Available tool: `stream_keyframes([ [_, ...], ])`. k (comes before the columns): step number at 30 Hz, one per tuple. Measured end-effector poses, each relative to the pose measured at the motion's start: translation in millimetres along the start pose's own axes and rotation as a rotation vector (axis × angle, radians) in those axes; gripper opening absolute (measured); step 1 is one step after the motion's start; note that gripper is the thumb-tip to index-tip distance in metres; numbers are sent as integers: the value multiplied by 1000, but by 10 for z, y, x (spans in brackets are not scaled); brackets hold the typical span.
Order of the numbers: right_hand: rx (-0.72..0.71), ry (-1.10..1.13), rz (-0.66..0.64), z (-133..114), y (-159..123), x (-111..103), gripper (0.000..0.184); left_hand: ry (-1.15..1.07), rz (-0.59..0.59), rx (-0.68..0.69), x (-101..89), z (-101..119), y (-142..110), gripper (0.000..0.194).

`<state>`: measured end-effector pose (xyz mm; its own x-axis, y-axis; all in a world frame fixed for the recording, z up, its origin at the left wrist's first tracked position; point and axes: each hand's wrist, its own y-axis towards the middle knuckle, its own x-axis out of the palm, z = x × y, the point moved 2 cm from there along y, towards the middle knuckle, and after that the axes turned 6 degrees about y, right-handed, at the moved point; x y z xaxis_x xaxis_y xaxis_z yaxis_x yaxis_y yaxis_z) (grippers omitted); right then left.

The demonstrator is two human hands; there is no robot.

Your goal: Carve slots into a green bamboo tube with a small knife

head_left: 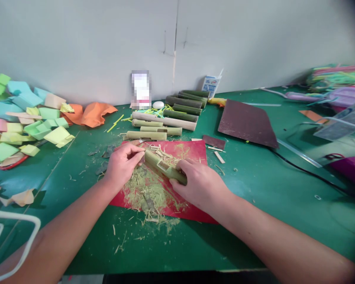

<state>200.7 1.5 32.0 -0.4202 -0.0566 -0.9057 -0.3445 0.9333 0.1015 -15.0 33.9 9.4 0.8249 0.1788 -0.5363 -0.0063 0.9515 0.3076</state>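
Note:
A short green bamboo tube (152,158) with a notch cut into its side lies slantwise over the red sheet (195,152). My right hand (199,182) is closed round its near right end. At the far left end, the fingers of my left hand (121,161) pinch a small dark piece of sandpaper (142,158) against or close beside the tube's rim. Pale green shavings and dust (146,193) are heaped on the sheet below the tube and spill past its front edge.
Behind the sheet lie several bamboo tubes (164,120), a phone (141,88) and a drink carton (210,85). A large brown sandpaper sheet (247,124) rests at the right, near a black cable (307,170). Folded coloured papers (26,126) crowd the left; a purple glue gun (350,173) is far right.

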Motion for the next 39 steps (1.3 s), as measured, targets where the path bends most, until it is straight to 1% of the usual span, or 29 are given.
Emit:
stream_keyframes([
  [4,-4,4,2,1,9,3,15,-35,-32,-17,8,-1,9,16],
  [9,-1,1,-2,3,9,10,15,-31,-29,-13,3,3,18,13],
  [11,0,-3,-3,0,7,7,14,0,-35,-20,-8,8,16,12],
  [13,0,-6,-4,-6,5,2,14,87,-25,-2,-26,16,18,12],
  [15,5,-5,-9,-14,4,-2,15,233,39,86,-52,37,29,11],
  [17,1,-2,-10,-22,3,-3,15,381,102,236,-65,72,44,11],
  [18,-5,0,-8,-25,2,-3,16,440,107,314,-61,91,51,11],
  [20,-21,1,-2,-30,0,-1,16,511,58,433,-37,126,62,12],
  [22,-28,2,-2,-30,-3,3,15,531,-7,485,-12,154,65,12],
  [24,-25,2,-2,-28,-7,5,14,513,-38,492,-4,175,59,11],
  [31,-27,-19,-5,-27,-14,4,16,461,-60,428,-50,173,27,15],
  [39,-19,-8,-8,-25,-12,3,16,530,-117,376,-86,177,-25,24],
])
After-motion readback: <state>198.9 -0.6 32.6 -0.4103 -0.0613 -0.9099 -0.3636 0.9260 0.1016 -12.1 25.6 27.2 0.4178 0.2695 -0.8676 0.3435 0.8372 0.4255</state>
